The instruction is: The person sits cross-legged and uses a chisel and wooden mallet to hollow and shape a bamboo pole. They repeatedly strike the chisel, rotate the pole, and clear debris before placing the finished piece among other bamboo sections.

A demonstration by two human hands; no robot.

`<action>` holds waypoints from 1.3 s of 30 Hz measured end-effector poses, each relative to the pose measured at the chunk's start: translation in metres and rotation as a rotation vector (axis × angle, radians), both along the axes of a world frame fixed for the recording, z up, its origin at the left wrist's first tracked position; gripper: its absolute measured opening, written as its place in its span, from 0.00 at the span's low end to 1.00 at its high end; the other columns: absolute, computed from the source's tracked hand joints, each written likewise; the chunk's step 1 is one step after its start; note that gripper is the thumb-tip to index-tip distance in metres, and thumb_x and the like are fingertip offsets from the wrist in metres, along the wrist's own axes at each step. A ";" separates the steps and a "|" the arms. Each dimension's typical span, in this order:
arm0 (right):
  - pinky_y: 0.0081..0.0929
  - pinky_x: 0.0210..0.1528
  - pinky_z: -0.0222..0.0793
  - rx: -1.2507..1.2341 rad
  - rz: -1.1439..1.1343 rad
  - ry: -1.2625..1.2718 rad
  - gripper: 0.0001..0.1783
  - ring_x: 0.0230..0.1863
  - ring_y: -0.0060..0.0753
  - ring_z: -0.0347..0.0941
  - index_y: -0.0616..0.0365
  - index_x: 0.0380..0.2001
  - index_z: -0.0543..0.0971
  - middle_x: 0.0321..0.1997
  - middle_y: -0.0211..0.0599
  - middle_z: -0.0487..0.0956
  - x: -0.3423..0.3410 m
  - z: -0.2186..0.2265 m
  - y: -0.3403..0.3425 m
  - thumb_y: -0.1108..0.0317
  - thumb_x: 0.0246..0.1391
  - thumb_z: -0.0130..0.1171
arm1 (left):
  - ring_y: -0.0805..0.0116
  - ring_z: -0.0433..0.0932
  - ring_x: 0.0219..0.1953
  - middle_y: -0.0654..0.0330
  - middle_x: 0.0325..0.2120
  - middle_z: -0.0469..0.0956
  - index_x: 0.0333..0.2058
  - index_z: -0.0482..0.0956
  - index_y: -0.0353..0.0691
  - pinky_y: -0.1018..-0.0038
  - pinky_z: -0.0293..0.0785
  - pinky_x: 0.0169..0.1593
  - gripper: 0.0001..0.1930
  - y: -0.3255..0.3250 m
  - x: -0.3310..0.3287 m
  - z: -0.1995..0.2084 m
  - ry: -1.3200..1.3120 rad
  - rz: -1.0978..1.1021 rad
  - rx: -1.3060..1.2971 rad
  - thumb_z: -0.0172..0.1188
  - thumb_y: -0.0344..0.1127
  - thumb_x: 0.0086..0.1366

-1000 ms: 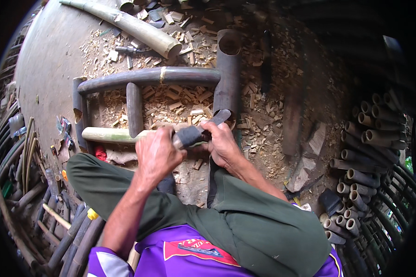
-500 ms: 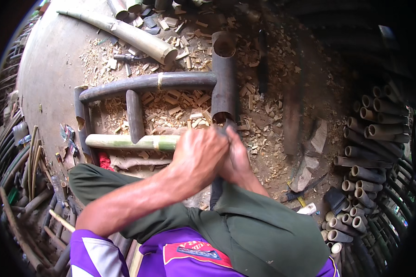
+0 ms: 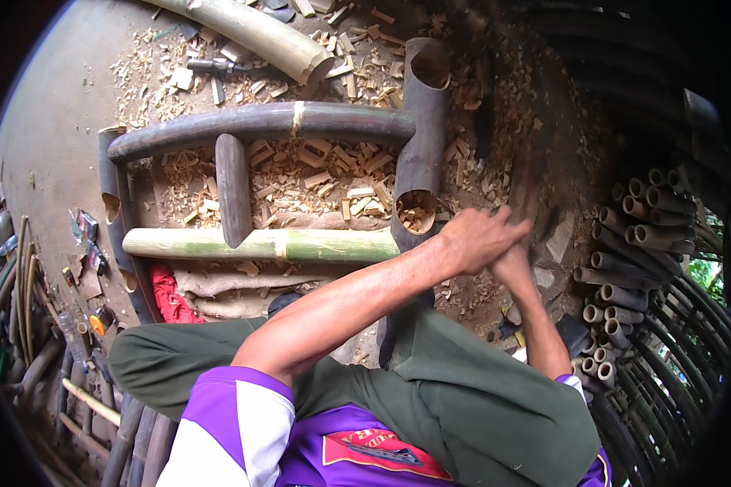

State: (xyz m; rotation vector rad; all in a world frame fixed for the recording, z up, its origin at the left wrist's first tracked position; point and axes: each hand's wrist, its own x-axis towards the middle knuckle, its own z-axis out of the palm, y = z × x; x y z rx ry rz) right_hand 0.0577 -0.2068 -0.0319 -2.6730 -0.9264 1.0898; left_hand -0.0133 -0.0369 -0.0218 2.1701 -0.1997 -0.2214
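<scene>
My left hand (image 3: 475,239) and my right hand (image 3: 512,261) are brought together just right of a bamboo frame, the left one lying over the right. The fingers of both are curled; what lies inside them is hidden. Close beside them stands the frame's thick dark bamboo post (image 3: 422,146), with a round opening at its top and a notch cut near its lower end. A curved dark bamboo rail (image 3: 341,119) joins that post higher up. Lower down, a green-and-pale bamboo rail (image 3: 333,245) runs toward the notched end, and a short dark upright (image 3: 234,187) sits between the rails.
Wood chips (image 3: 365,199) litter the ground. A pale bamboo pole (image 3: 260,36) and a dark-handled tool (image 3: 219,66) lie beyond the frame. Cut bamboo tubes (image 3: 625,280) are stacked at right. Red cloth (image 3: 170,292) lies near my left knee, with more bamboo (image 3: 24,304) at far left.
Both hands have moved together to the right, away from the post's notched end, which now shows in full. The whole view has shifted slightly.
</scene>
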 end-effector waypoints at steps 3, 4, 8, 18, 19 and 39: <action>0.48 0.51 0.79 -0.014 0.140 -0.133 0.22 0.52 0.48 0.78 0.62 0.54 0.76 0.48 0.53 0.77 0.028 0.018 0.033 0.57 0.64 0.60 | 0.36 0.82 0.50 0.41 0.56 0.69 0.66 0.63 0.43 0.52 0.84 0.49 0.36 0.014 0.004 0.006 -0.079 0.191 -0.139 0.61 0.21 0.59; 0.49 0.50 0.79 -0.101 0.390 -0.252 0.23 0.52 0.49 0.77 0.63 0.53 0.77 0.49 0.52 0.77 0.040 0.024 0.041 0.56 0.64 0.61 | 0.36 0.81 0.51 0.40 0.58 0.68 0.66 0.63 0.44 0.51 0.84 0.50 0.36 0.017 0.003 0.009 -0.108 0.256 -0.155 0.60 0.20 0.59; 0.52 0.44 0.75 0.067 0.585 -0.279 0.22 0.44 0.56 0.78 0.57 0.49 0.79 0.46 0.46 0.79 0.066 0.043 0.078 0.56 0.56 0.66 | 0.33 0.75 0.58 0.37 0.65 0.61 0.68 0.62 0.47 0.48 0.80 0.55 0.40 0.031 -0.001 0.016 -0.152 0.466 -0.287 0.58 0.16 0.57; 0.50 0.35 0.75 0.073 0.773 -0.290 0.15 0.38 0.54 0.81 0.53 0.39 0.79 0.32 0.42 0.83 0.039 0.076 0.178 0.62 0.49 0.68 | 0.31 0.71 0.58 0.39 0.65 0.58 0.70 0.61 0.44 0.49 0.81 0.55 0.49 0.046 -0.026 0.005 -0.357 0.873 -0.408 0.63 0.11 0.47; 0.49 0.35 0.75 0.054 0.802 -0.290 0.14 0.37 0.53 0.81 0.52 0.39 0.79 0.32 0.42 0.83 0.037 0.077 0.185 0.62 0.49 0.67 | 0.32 0.70 0.59 0.40 0.65 0.57 0.70 0.61 0.45 0.49 0.81 0.55 0.51 0.046 -0.029 0.003 -0.355 0.894 -0.419 0.65 0.12 0.45; 0.38 0.41 0.72 0.005 1.049 -0.492 0.04 0.39 0.40 0.82 0.52 0.31 0.80 0.32 0.38 0.83 0.010 0.072 0.210 0.68 0.49 0.62 | 0.37 0.68 0.64 0.40 0.63 0.63 0.71 0.59 0.41 0.52 0.69 0.67 0.52 0.042 -0.038 -0.012 -0.534 1.201 -0.554 0.65 0.10 0.44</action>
